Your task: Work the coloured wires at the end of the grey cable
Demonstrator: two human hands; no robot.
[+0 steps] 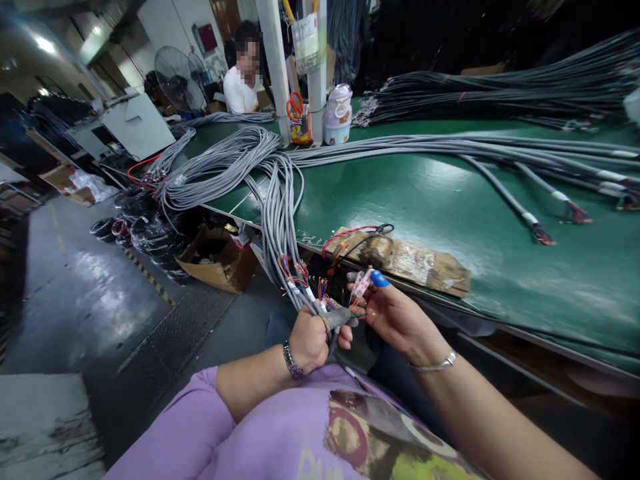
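Note:
My left hand [311, 339] is closed around the end of a grey cable, its thumb in a grey cover. Thin coloured wires stick out past that thumb. Close beside it, my right hand [393, 313] has its fingers drawn together at these wires [361, 315]. Blue tape wraps its thumb, and a whitish wrap shows at another fingertip. A thick bundle of grey cables [280, 220] hangs over the table edge toward my left hand. Stripped ends with red, blue and orange wires [295, 272] fan out just above it.
Across the green table [425, 193] lie coiled grey cables [225, 167], long straight cables and a dark cable pile [475, 87]. A taped wooden block [415, 260] sits at the near edge. A cardboard box [215, 263] stands below. Another person [241, 87] sits behind a white post [274, 67].

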